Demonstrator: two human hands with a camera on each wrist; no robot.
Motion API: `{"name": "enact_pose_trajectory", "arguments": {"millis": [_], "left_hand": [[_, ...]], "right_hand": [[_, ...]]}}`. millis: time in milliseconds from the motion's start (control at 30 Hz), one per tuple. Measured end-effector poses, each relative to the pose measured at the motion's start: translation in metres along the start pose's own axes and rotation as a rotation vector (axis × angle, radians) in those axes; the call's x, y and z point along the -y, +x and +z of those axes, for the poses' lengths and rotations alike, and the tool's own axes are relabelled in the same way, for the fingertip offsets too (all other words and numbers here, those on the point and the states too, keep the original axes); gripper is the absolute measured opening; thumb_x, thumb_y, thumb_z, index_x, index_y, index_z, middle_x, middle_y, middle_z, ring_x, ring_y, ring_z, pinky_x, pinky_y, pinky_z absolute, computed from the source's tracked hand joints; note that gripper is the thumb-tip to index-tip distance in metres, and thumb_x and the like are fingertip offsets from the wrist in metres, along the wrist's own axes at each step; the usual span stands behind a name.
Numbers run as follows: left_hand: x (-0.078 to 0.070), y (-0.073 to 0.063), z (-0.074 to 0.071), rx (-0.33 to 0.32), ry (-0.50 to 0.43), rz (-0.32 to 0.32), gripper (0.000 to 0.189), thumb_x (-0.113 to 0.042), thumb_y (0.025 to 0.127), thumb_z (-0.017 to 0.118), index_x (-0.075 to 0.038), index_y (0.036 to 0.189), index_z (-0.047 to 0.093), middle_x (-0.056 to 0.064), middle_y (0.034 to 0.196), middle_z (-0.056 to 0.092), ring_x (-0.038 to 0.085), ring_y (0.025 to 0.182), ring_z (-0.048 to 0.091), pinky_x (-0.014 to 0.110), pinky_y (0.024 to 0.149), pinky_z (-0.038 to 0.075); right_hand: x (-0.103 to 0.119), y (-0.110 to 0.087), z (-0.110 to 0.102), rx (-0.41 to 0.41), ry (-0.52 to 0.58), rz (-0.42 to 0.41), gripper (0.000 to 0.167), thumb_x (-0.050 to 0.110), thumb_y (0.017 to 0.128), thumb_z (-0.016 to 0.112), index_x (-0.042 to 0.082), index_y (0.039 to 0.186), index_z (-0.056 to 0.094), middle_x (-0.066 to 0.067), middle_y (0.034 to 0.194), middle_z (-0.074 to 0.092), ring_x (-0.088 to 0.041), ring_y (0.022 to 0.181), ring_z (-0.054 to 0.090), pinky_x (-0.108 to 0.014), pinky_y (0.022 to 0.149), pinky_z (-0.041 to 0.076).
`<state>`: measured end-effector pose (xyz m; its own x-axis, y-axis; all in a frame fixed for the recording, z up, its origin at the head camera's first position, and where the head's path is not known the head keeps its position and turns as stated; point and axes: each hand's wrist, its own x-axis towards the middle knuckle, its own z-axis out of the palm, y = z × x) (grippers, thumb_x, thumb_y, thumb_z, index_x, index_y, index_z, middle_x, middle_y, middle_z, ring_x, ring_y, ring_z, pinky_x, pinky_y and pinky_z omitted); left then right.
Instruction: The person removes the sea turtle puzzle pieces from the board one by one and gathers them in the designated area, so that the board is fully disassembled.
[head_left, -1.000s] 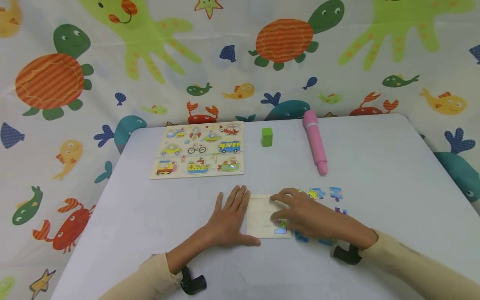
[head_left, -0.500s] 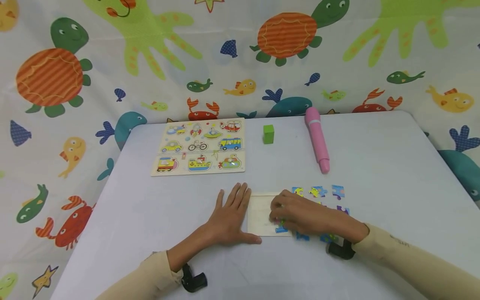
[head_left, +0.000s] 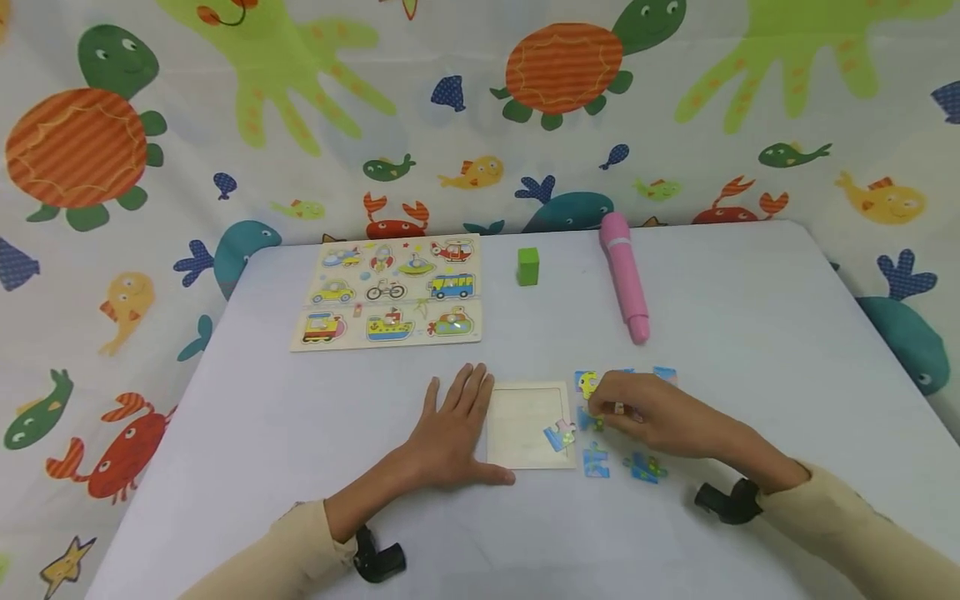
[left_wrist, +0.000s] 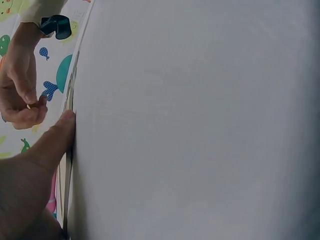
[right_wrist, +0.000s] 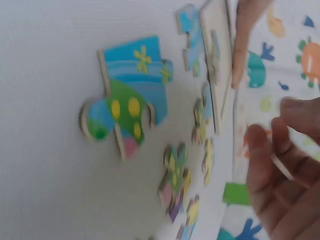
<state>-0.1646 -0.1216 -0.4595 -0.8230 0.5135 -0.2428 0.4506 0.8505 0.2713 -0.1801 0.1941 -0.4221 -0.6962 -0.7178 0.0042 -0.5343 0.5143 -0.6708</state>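
In the head view my left hand [head_left: 452, 433] lies with straight fingers along the left edge of a shallow wooden puzzle tray [head_left: 517, 417]. One jigsaw piece [head_left: 559, 435] sits askew at the tray's lower right. My right hand [head_left: 660, 417] is above the loose pieces right of the tray, its fingers loosely bent and hiding some of them. The right wrist view shows a space between thumb and fingertips, with nothing seen held. Below the hand lie a blue-and-green piece [head_left: 645, 467] and a blue piece [head_left: 596, 460]; a yellow-and-blue piece [head_left: 587, 383] lies beyond them.
Toward the back of the white table [head_left: 300, 433] lie a wooden vehicle puzzle board [head_left: 390, 292], a small green block [head_left: 528, 267] and a pink, pen-shaped object [head_left: 626, 279]. A sea-animal printed cloth [head_left: 315, 150] hangs behind.
My right hand has moved right, from over the tray to over the loose pieces. The piece in the tray is uncovered and sits more tilted. My left hand keeps its place by the tray.
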Motion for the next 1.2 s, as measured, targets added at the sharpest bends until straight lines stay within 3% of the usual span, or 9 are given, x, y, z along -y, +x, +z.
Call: {"name": "enact_pose_trajectory", "arguments": {"millis": [133, 267, 433, 633, 833, 933, 1067, 1200], "left_hand": [[0.002, 0.0, 0.0, -0.01, 0.005, 0.002, 0.134, -0.079, 0.072, 0.074, -0.003, 0.164, 0.011, 0.013, 0.171, 0.005, 0.03, 0.157, -0.003, 0.067, 0.119, -0.001], [0.0, 0.001, 0.002, -0.006, -0.005, 0.011, 0.134, -0.078, 0.072, 0.074, -0.004, 0.164, 0.011, 0.013, 0.171, 0.005, 0.03, 0.157, -0.004, 0.067, 0.119, -0.001], [-0.001, 0.001, 0.001, 0.002, -0.005, 0.009, 0.134, -0.079, 0.073, 0.073, -0.004, 0.164, 0.009, 0.013, 0.171, 0.003, 0.03, 0.157, -0.005, 0.067, 0.119, -0.001], [0.001, 0.001, 0.001, -0.006, 0.002, 0.01, 0.133, -0.078, 0.074, 0.073, -0.003, 0.164, 0.01, 0.014, 0.171, 0.005, 0.031, 0.157, -0.004, 0.067, 0.119, 0.0], [0.0, 0.001, 0.0, -0.013, 0.006, 0.008, 0.132, -0.076, 0.073, 0.075, -0.003, 0.164, 0.013, 0.014, 0.171, 0.007, 0.032, 0.157, -0.001, 0.067, 0.119, 0.002], [0.001, 0.001, -0.001, -0.011, -0.002, 0.006, 0.132, -0.077, 0.073, 0.075, -0.003, 0.164, 0.013, 0.014, 0.171, 0.007, 0.032, 0.157, -0.001, 0.067, 0.119, 0.002], [0.001, 0.001, -0.001, -0.007, -0.017, 0.007, 0.133, -0.077, 0.073, 0.075, -0.002, 0.164, 0.011, 0.015, 0.171, 0.006, 0.032, 0.157, -0.002, 0.068, 0.118, 0.0], [0.001, 0.002, 0.001, 0.001, -0.017, 0.003, 0.134, -0.078, 0.073, 0.074, -0.003, 0.164, 0.01, 0.013, 0.171, 0.004, 0.03, 0.157, -0.003, 0.067, 0.118, -0.002]], "right_hand": [[0.007, 0.012, 0.015, 0.026, -0.186, -0.017, 0.014, 0.013, 0.094, 0.075, 0.017, 0.107, 0.074, 0.007, 0.105, 0.063, -0.009, 0.092, 0.057, -0.028, 0.079, 0.053], [0.013, 0.022, 0.032, 0.009, -0.361, -0.052, 0.013, 0.016, 0.09, 0.079, 0.014, 0.101, 0.072, 0.004, 0.1, 0.06, -0.01, 0.088, 0.055, -0.026, 0.072, 0.052], [0.016, 0.03, 0.042, 0.013, -0.411, -0.041, 0.019, 0.014, 0.085, 0.084, 0.013, 0.098, 0.071, 0.003, 0.098, 0.058, -0.012, 0.087, 0.051, -0.025, 0.069, 0.049], [0.018, 0.035, 0.042, 0.045, -0.338, -0.075, 0.016, 0.011, 0.092, 0.077, 0.019, 0.099, 0.064, 0.009, 0.088, 0.054, -0.009, 0.082, 0.049, -0.022, 0.067, 0.046], [0.008, 0.024, 0.021, 0.026, -0.046, -0.121, 0.015, 0.004, 0.097, 0.068, 0.018, 0.1, 0.07, 0.012, 0.092, 0.06, -0.006, 0.085, 0.054, -0.025, 0.077, 0.051], [0.002, 0.002, -0.004, 0.007, 0.051, -0.041, 0.014, 0.005, 0.096, 0.07, 0.016, 0.106, 0.072, 0.011, 0.097, 0.065, -0.007, 0.088, 0.058, -0.026, 0.077, 0.053], [-0.006, -0.033, -0.03, 0.011, 0.035, 0.124, 0.01, 0.013, 0.096, 0.072, 0.019, 0.104, 0.069, 0.013, 0.096, 0.065, -0.006, 0.087, 0.06, -0.025, 0.073, 0.053], [-0.017, -0.063, -0.038, 0.072, 0.044, 0.248, 0.008, 0.02, 0.097, 0.072, 0.021, 0.104, 0.07, 0.013, 0.096, 0.066, -0.005, 0.087, 0.059, -0.024, 0.072, 0.052]]}}
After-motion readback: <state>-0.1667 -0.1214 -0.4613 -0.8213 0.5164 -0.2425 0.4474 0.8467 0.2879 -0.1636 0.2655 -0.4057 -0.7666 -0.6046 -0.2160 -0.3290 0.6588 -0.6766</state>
